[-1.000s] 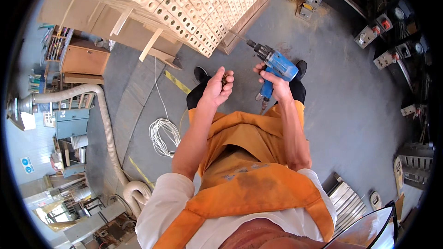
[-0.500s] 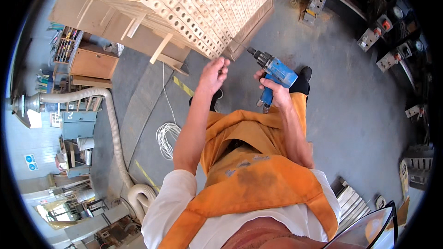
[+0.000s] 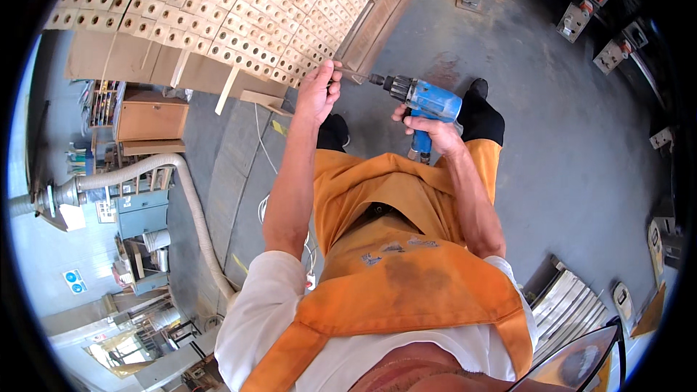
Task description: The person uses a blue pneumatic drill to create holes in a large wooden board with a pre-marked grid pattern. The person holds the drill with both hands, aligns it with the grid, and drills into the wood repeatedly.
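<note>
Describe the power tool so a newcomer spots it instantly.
Find the orange overalls at the lower middle. Just above them, the right hand grips the power tool by its handle, its thin bit pointing left toward the left hand. Its blue body sets it apart from the pale wood blocks beyond.

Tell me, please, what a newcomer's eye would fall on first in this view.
Probably first on the blue pistol-grip power driver, just right of the upper middle, gripped in the right hand, its long bit pointing left toward the left hand. Next, the pale wooden blocks with round holes fill much of the upper left, while the orange bib overalls cover the lower middle.
</note>
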Demonstrator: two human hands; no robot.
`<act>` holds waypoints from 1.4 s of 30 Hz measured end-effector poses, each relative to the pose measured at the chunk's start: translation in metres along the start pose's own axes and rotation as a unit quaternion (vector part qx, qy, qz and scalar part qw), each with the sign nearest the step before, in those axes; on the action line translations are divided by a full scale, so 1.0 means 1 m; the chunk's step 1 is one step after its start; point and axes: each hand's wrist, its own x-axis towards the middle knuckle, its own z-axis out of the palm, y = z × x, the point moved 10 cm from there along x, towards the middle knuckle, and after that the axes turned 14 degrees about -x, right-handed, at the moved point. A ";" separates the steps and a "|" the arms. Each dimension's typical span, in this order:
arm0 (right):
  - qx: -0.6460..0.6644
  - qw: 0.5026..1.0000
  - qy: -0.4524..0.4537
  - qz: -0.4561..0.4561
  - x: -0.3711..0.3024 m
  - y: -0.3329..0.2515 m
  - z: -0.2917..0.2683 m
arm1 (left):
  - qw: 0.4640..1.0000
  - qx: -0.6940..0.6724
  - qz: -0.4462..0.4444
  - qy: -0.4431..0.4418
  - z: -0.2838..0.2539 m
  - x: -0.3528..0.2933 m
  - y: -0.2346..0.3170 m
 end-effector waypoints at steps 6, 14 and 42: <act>-0.003 0.999 0.026 -0.025 0.012 0.003 0.008 | 0.999 -0.033 0.003 0.033 0.004 0.021 -0.002; 0.051 0.997 0.052 -0.016 0.049 -0.006 0.041 | 0.975 -0.218 0.033 0.026 -0.014 0.046 0.008; -0.025 0.999 0.042 -0.013 0.061 -0.020 0.043 | 0.981 -0.164 -0.094 0.047 -0.054 -0.021 -0.062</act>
